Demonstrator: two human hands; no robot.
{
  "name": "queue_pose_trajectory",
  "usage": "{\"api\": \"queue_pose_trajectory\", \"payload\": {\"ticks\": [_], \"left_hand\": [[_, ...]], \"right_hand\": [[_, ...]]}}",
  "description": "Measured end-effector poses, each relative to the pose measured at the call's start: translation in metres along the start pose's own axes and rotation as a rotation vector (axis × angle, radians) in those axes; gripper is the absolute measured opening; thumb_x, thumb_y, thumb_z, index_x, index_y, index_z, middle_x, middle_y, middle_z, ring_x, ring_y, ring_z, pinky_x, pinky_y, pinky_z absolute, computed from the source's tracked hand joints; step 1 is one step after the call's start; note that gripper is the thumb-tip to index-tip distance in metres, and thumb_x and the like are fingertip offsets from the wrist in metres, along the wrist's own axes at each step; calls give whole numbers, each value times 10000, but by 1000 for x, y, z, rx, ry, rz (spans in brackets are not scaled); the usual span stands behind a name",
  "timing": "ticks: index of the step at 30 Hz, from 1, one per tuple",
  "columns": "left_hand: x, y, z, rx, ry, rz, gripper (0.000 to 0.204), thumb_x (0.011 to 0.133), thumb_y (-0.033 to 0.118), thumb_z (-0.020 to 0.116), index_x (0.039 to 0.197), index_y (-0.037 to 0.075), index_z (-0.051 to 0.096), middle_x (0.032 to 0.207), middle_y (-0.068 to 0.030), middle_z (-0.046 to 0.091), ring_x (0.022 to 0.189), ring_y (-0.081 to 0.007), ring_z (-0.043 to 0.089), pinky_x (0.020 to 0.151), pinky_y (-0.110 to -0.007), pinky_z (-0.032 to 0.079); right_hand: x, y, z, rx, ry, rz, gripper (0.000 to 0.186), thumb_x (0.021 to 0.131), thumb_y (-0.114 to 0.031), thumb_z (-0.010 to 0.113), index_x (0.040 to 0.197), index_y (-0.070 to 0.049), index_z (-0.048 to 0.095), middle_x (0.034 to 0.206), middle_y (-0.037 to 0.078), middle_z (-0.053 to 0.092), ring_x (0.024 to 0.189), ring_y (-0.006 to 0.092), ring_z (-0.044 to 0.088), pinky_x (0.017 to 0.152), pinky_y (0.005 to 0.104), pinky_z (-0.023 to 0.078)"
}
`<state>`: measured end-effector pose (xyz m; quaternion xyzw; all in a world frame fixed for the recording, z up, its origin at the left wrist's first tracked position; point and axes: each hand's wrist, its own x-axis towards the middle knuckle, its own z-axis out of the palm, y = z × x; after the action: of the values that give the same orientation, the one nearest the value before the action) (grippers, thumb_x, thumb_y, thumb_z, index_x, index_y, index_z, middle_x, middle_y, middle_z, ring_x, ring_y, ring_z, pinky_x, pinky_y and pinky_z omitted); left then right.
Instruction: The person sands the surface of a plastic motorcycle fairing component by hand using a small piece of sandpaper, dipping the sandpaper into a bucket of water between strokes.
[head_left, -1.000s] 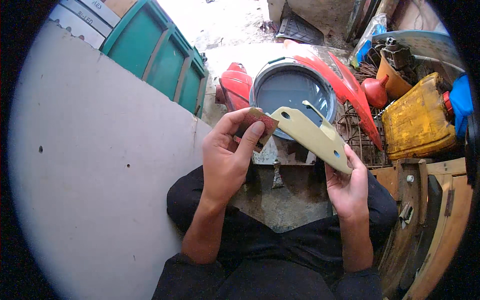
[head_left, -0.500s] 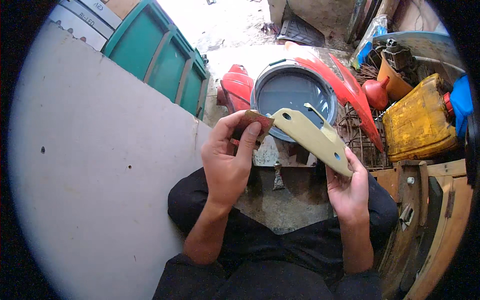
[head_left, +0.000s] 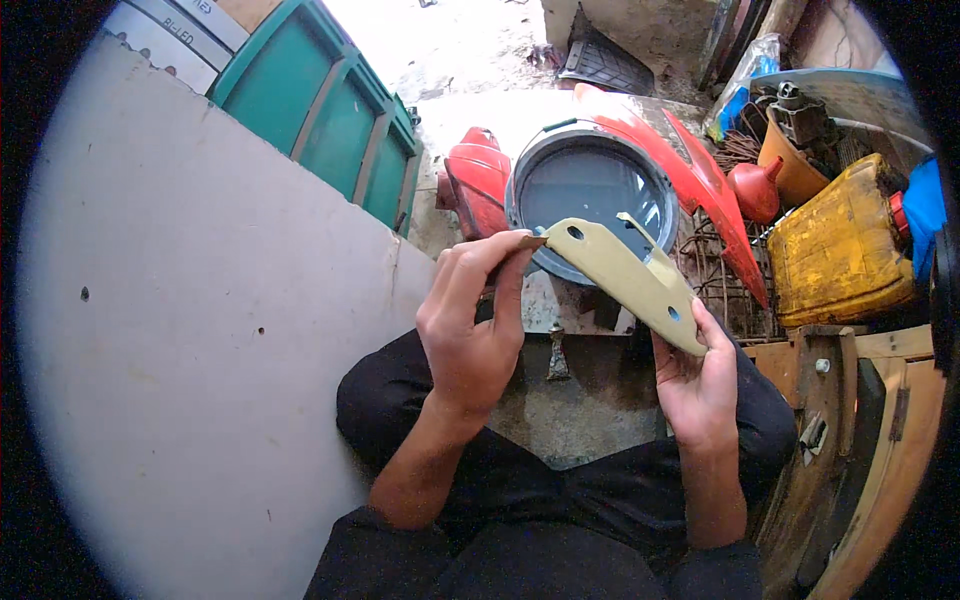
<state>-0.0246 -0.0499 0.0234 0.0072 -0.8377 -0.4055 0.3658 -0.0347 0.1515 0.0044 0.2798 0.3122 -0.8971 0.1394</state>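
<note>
One left hand [head_left: 468,310]: thumb and fingertips pinch a thin brown sheet [head_left: 536,241], seen nearly edge-on; probably light and bendy, best gripped close to its working edge.
Red fairing [head_left: 477,175]: left of the bucket.
Bucket [head_left: 560,268]: holds greyish liquid, near the front edge of the pale slab [head_left: 540,312].
Cream panel [head_left: 625,278]: tilted above the bucket's near rim, upper end at the sheet, contact unclear; likely light, stiff, slippery if wet, its thin prong fragile, so grasp the broad body.
Right hand [head_left: 697,375]: pinches the panel's lower end, fingers partly hidden.
</note>
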Motion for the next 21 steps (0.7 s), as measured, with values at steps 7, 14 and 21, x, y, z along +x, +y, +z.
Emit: {"api": "queue_pose_trajectory", "payload": {"ticks": [7, 14, 21], "left_hand": [[-2, -3, 4, 82, -10, 173, 165, 778, -35, 647, 935, 15, 636, 881, -124, 638, 774, -225, 617, 692, -304, 492], [-3, -1, 4, 39, -59, 62, 169, 783, -39, 638, 945, 8, 648, 882, -125, 629, 798, -224, 613, 710, -299, 485], [-3, 1, 3, -34, -104, -54, 160, 800, -24, 625, 954, 7, 654, 877, -112, 616, 806, -199, 599, 717, -286, 476]], "right_hand": [[-2, 0, 0, -11, 5, -42, 280, 905, -196, 518, 1151, -64, 512, 1090, 50, 579, 969, 156, 573, 800, 287, 499], [-3, 0, -3, -8, -17, -86, 314, 893, -206, 544, 1170, -67, 497, 1102, 48, 571, 984, 159, 570, 808, 299, 507], [-8, 2, 1, -18, -1, -157, 346, 894, -215, 544, 1202, -72, 480, 1120, 45, 565, 991, 165, 574, 820, 305, 511]]}}
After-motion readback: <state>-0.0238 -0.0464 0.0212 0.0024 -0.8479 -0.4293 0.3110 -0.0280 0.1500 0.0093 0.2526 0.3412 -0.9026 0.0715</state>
